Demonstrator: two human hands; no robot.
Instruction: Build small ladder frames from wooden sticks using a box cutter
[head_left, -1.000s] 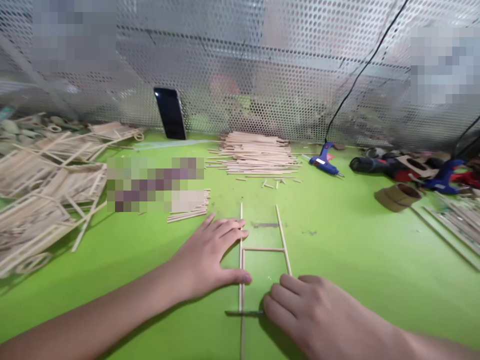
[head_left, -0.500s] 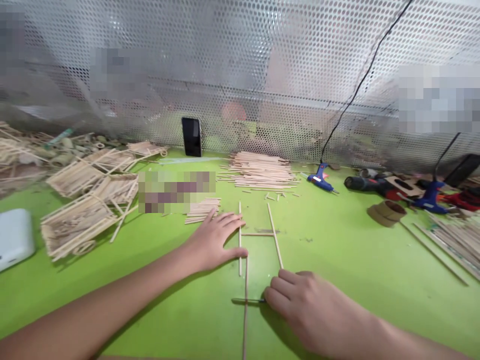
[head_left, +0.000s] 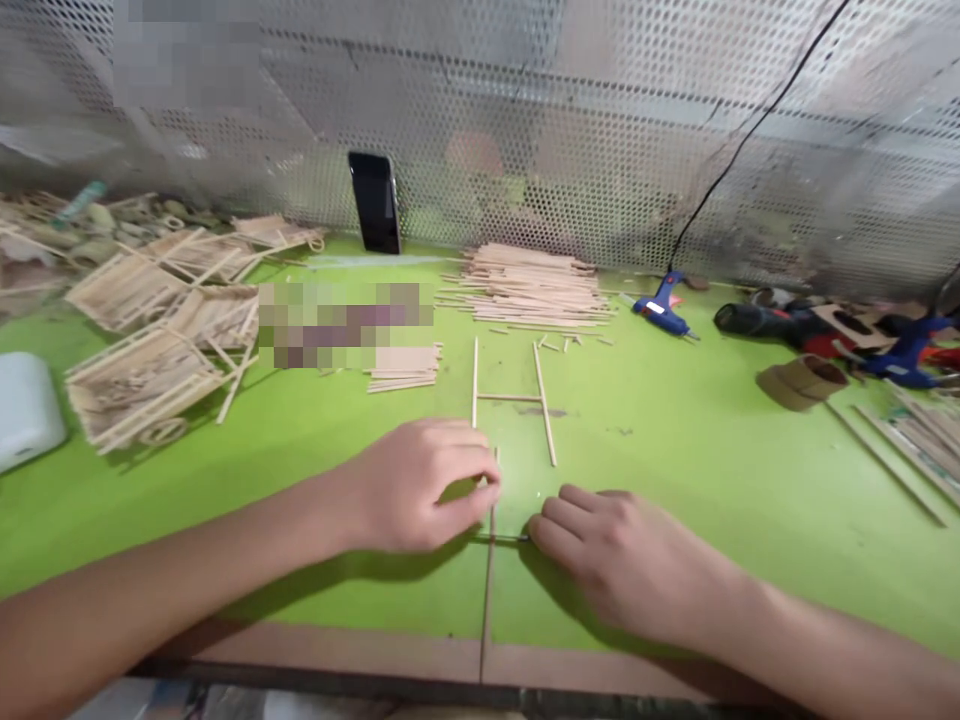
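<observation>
Thumb and forefinger of my left hand (head_left: 424, 485) are pinched together at the upper part of a long thin wooden stick (head_left: 487, 600). That stick lies lengthwise and runs down past the table's front edge. Closed in a fist, my right hand (head_left: 607, 550) grips a thin metal blade (head_left: 511, 538), which crosses the stick; its handle is hidden in the fingers. Just beyond both hands, two sticks joined by a crosspiece (head_left: 510, 398) form an H on the table.
A big pile of sticks (head_left: 532, 285) and a smaller bundle (head_left: 405, 367) lie behind. Stick-built carts (head_left: 142, 390) stand left, near a propped phone (head_left: 375, 203). To the right are a blue glue gun (head_left: 664, 305), a brown ring (head_left: 802, 382) and more tools. Perforated metal sheeting closes the back.
My left hand has left the H of sticks, come nearer and closed from spread fingers into a pinch at the long stick. My right hand keeps its grip. The view has tilted down.
</observation>
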